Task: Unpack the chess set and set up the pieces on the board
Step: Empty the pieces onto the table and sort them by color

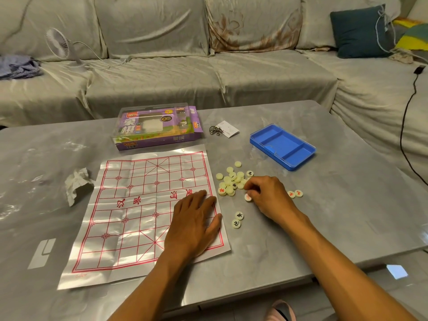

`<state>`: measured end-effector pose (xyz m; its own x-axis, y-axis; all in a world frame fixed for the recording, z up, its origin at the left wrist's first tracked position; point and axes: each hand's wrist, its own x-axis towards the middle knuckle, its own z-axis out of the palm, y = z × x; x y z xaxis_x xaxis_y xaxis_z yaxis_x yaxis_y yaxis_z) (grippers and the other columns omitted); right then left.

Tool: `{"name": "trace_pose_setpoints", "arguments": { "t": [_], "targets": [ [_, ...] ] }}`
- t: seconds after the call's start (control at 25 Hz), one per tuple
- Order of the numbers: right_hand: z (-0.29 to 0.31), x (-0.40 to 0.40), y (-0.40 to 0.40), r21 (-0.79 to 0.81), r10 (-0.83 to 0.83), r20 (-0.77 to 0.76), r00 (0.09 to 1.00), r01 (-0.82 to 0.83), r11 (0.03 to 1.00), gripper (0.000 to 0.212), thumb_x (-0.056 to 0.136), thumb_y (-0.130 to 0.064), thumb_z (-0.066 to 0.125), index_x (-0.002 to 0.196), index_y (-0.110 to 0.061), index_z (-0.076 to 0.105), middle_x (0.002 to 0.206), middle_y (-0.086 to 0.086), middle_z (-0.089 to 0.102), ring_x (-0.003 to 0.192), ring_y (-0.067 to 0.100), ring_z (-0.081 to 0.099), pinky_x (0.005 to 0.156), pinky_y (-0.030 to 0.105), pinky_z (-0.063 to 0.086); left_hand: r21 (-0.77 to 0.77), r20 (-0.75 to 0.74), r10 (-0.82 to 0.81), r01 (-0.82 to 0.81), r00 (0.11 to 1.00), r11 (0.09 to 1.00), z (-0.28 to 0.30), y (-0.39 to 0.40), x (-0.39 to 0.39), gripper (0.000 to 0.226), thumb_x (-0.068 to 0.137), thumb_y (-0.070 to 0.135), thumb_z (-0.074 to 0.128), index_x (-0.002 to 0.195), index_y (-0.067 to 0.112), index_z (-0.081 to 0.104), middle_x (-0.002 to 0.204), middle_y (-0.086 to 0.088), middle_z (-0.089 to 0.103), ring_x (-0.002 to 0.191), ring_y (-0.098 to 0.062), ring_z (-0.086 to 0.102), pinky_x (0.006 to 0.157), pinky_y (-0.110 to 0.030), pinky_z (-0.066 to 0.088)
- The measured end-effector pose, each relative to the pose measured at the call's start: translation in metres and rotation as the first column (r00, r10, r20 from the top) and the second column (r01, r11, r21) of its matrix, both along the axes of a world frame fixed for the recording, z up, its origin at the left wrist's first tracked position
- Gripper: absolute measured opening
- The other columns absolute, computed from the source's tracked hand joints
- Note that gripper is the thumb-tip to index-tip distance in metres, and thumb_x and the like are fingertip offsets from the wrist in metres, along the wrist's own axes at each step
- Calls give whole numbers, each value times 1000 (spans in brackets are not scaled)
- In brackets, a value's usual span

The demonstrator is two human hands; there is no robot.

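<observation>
Resting flat on the right part of the paper board [139,209], the left hand [194,225] has its fingers straight and spread, pressing the sheet onto the grey, marbled, glossy table [324,216]. The board lies unfolded with creases, its red grid bare of pieces. Just beside its right edge sits a heap of pale round chess pieces [231,180], some showing red or black characters, others blank side up. The right hand [266,195] is at the near side of that heap, fingers curled down and pinching a red-marked piece [247,197] that lies on the table. Two black-marked pieces [237,220] lie apart near the board's right edge, and two red-marked ones [295,193] show just past the right hand.

Farther back stand the purple packaging box [157,127] under a clear cover, a small white tag with metal rings [223,129], and the open blue plastic tray [282,147]. A crumpled tissue [77,184] lies left of the board. Behind the table runs a sofa [208,72] draped in pale cloth, carrying a small white fan [58,45], a dark teal cushion [359,31] and some bundled clothing at far left.
</observation>
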<state>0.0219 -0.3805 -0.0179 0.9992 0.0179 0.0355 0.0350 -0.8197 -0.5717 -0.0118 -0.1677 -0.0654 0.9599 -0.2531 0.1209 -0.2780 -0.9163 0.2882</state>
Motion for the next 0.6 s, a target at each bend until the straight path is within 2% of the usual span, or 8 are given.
{"name": "trace_pose_setpoints", "arguments": {
  "t": [0.2,0.36,0.44,0.52,0.6],
  "targets": [
    [-1,2,-5,-42,-12,-3,1000,12,999,17,93,-20,62,109,-19,69,106,-1,68,88,6,58,75,17,44,1,-4,4,-4,1000,1000,0,-1,1,79,76,75,5,142,39,30,154,12,24,142,-16,21,108,-29,2],
    [3,-3,-5,-153,147,-119,982,-164,974,23,89,-30,67,111,-26,65,101,-9,60,84,6,54,72,16,44,15,0,11,-11,1000,1000,0,-1,1,79,75,75,4,142,40,29,154,13,22,142,-15,20,108,-28,2],
    [4,-1,-9,-249,55,-103,993,-79,965,16,90,-25,64,106,-25,65,102,-6,62,86,8,56,74,22,48,9,2,8,-8,1000,1000,0,-1,1,78,76,75,6,141,40,30,154,12,24,142,-16,21,108,-28,2],
    [6,4,-20,-343,-130,-96,987,89,935,10,91,-19,60,99,-21,66,98,-1,65,84,14,58,77,29,53,0,7,4,-4,1000,1000,0,0,0,78,77,74,6,141,39,31,154,12,25,142,-16,22,108,-28,2],
    [8,6,-27,-334,-215,-90,972,174,927,11,92,-20,60,102,-20,64,99,1,65,86,14,58,78,30,53,-2,12,2,-2,1000,1000,1,0,-1,78,77,74,6,141,38,32,154,11,26,142,-16,22,108,-28,1]
  ]
}}
